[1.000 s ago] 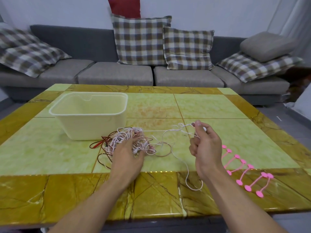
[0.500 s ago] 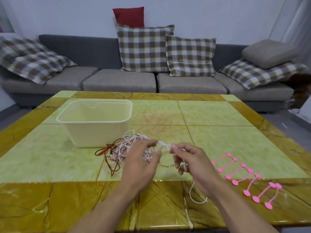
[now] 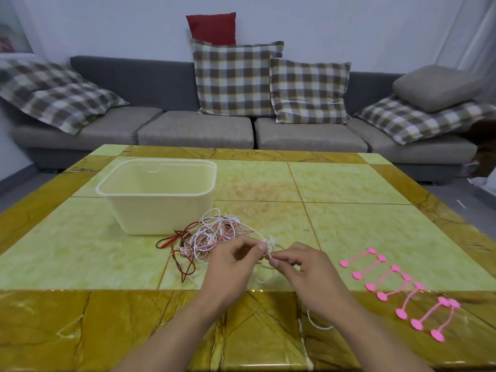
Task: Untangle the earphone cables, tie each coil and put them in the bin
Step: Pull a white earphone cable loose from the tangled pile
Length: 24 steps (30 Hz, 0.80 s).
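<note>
Bin [image 3: 150, 208] — cables [image 3: 214, 234] just beside

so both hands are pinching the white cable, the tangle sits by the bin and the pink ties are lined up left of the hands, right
Not quite: the head view shows the pink ties lined up to the right of the hands, not the left. The rest holds: the left hand and right hand both pinch the white cable, and the tangle sits by the bin.
</note>
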{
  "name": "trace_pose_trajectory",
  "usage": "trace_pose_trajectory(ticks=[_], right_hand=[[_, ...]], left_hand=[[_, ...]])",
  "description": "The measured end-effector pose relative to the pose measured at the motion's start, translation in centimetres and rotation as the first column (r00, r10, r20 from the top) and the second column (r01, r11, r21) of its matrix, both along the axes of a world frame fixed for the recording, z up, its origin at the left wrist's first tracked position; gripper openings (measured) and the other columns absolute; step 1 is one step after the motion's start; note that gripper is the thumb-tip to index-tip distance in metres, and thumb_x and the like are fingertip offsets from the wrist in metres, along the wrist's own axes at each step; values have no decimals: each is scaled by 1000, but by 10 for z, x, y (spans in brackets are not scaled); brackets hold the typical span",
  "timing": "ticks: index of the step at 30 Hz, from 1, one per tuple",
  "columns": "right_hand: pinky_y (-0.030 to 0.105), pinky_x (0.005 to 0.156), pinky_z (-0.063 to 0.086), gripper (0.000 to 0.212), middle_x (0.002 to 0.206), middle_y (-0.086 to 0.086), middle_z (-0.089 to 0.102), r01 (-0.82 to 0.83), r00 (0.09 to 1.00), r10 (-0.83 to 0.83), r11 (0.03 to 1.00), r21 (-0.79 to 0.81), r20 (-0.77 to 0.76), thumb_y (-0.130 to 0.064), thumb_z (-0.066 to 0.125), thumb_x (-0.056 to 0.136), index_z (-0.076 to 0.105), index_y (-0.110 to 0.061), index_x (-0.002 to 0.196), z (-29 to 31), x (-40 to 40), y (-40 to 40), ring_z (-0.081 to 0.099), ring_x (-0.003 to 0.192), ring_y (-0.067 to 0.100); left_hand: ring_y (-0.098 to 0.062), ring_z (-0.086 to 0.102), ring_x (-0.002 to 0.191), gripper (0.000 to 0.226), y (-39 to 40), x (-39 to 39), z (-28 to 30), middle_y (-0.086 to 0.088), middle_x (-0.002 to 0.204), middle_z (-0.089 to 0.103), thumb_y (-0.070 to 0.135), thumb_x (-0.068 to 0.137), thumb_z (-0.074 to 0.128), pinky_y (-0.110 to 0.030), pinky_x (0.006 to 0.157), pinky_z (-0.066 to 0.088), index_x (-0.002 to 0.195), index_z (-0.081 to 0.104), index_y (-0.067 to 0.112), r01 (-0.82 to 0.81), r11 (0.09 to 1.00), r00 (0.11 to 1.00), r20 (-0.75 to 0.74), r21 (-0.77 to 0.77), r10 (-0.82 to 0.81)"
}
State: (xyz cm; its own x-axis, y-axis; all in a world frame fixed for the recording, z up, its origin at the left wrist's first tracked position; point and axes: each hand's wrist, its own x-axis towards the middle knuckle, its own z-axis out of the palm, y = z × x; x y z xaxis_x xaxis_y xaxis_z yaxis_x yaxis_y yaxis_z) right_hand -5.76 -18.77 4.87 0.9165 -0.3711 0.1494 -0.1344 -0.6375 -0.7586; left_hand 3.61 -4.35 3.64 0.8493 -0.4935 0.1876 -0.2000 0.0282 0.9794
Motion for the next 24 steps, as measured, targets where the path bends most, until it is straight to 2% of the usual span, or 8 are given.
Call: trace_pose_trajectory(ticks=[2, 5, 8, 12, 14, 17, 20, 24], right_hand=[[33, 73, 49, 12, 84, -9, 60, -32, 999, 26, 992, -123, -45, -42, 66, 95, 73, -52, 96, -3, 2, 0, 59, 80, 6], [28, 71, 49, 11, 82, -13, 58, -25, 998, 14, 983, -184, -60, -41, 66, 96, 76, -45, 100, -3, 3, 1, 58, 80, 3], [18, 71, 48, 10, 80, -20, 69, 17, 1000, -19, 998, 67, 25, -37, 73, 92, 78, -42, 98, 3, 1, 5, 63, 77, 3], [31, 74, 55, 12, 79, -9, 77, 30, 998, -46, 950, 311, 44, -33, 63, 99, 74, -30, 94, 12, -1, 8, 72, 78, 7], [30, 79, 54, 4, 75, -8, 77, 53, 997, -66, 943, 329, 29, -31, 66, 97, 66, -29, 100, 14, -1, 10, 72, 77, 2], [20, 75, 51, 16, 71, -7, 75, 66, 997, -74, 960, 272, 18, -36, 72, 93, 64, -34, 106, 11, 0, 12, 70, 74, 1], [15, 58, 42, 11, 69, -3, 68, 87, 994, -100, 970, 227, 49, -38, 75, 89, 69, -36, 98, 7, 2, 12, 58, 60, 5], [22, 56, 39, 14, 68, -4, 64, 56, 998, -62, 977, 204, 23, -36, 73, 93, 70, -28, 82, 2, 3, 11, 50, 58, 6]], left_hand=[[-20, 73, 85, 7, 0, 1, -3, -2, 82, 76, 19, 89, 75, -41, 86, 59, 87, 77, 12, 3, 1000, 1000, 13, 16, -3], [-17, 73, 84, 9, 0, 1, -5, 0, 82, 76, 20, 92, 73, -37, 84, 59, 89, 77, 13, -4, 1000, 999, 42, 31, 3], [-16, 74, 83, 12, 1, 1, 0, -3, 82, 77, 15, 94, 68, -25, 78, 58, 91, 78, 9, -25, 1000, 1000, -6, -13, 25], [-22, 74, 86, 14, 3, 5, 0, -7, 86, 77, 16, 96, 66, -27, 81, 58, 94, 77, 8, -50, 998, 997, -68, -37, 47], [-23, 74, 88, 14, 3, 6, 0, -7, 87, 78, 16, 97, 65, -24, 80, 58, 96, 76, 8, -46, 998, 994, -98, -44, 42], [-21, 76, 86, 14, 2, 4, 2, -9, 85, 78, 11, 98, 63, -17, 74, 54, 98, 73, 3, -23, 997, 991, -130, -68, 14], [-22, 76, 84, 13, 2, 2, 3, -11, 84, 78, 10, 97, 63, -21, 77, 56, 98, 73, 1, 4, 997, 993, -116, -83, -14], [-19, 75, 83, 13, 4, 0, 0, -6, 81, 78, 13, 98, 63, -24, 81, 55, 92, 72, 6, -3, 1000, 1000, -29, 9, 3]])
